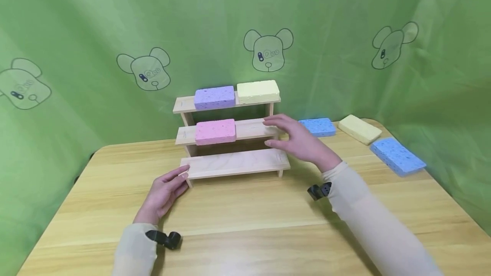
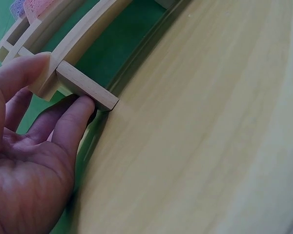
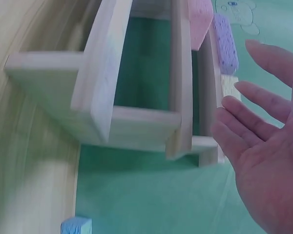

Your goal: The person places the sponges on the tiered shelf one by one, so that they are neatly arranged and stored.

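A green fabric curtain printed with cartoon animal heads (image 1: 215,16) is hung behind a pale wood-grain table (image 1: 245,242), on which a 3-tier stepped rack of light, bare wood (image 1: 251,129) is stood. The loading of the rack can be judged about midway: 3 of 6 sponges are placed on it. On the top tier (image 1: 184,104), a purple rectangular sponge (image 1: 215,98) and, just to its right, a pale-yellow rectangular sponge (image 1: 258,92) are set. On the middle tier (image 1: 186,135), a pink rectangular sponge (image 1: 215,132) is set, with room left to its right. No sponge is borne by the bottom tier (image 1: 230,165). The other 3 are left on the table, right of the rack: a speckled blue rectangular sponge (image 1: 318,127), a second pale-yellow sponge (image 1: 359,129) and a second blue sponge (image 1: 397,156).

Both forearms, covered by cream cloth sleeves (image 1: 372,212), are extended forward and spread apart. The left end of the bottom tier is pinched by the left hand (image 1: 165,193), its fingers bent against the leg below. The right hand (image 1: 301,142) is held beside the rack's right end, fingers loosely extended and thumb apart; nothing is gripped, and whether the rack is touched cannot be told.
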`<state>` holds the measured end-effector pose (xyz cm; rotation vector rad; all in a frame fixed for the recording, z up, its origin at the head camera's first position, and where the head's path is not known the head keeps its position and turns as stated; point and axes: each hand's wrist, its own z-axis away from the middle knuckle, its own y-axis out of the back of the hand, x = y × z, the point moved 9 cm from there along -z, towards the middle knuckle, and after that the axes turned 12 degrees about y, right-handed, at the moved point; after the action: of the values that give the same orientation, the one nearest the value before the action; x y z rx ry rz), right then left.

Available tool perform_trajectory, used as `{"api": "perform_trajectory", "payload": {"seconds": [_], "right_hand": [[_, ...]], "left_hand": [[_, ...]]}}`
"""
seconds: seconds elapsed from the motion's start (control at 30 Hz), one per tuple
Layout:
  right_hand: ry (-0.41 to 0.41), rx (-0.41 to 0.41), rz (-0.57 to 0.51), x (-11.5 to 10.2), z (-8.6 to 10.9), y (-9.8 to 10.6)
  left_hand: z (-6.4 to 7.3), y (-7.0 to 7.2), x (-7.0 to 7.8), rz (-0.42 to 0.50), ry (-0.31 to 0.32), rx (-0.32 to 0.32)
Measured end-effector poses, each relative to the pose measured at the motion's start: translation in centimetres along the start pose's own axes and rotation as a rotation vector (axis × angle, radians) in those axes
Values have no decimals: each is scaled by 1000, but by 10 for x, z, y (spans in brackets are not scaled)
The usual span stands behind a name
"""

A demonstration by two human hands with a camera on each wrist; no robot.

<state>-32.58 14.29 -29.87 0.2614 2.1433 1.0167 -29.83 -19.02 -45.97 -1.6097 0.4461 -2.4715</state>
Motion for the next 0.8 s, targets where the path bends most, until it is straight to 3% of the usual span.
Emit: {"api": "perform_trajectory", "payload": {"seconds": [0.4,0.8], "right_hand": [[-13,106,-78,20,24,27],[-73,106,32,40,47,41]], "left_hand": [[0,0,1,-6,0,-5],[2,-1,1,1,1,-9]]}}
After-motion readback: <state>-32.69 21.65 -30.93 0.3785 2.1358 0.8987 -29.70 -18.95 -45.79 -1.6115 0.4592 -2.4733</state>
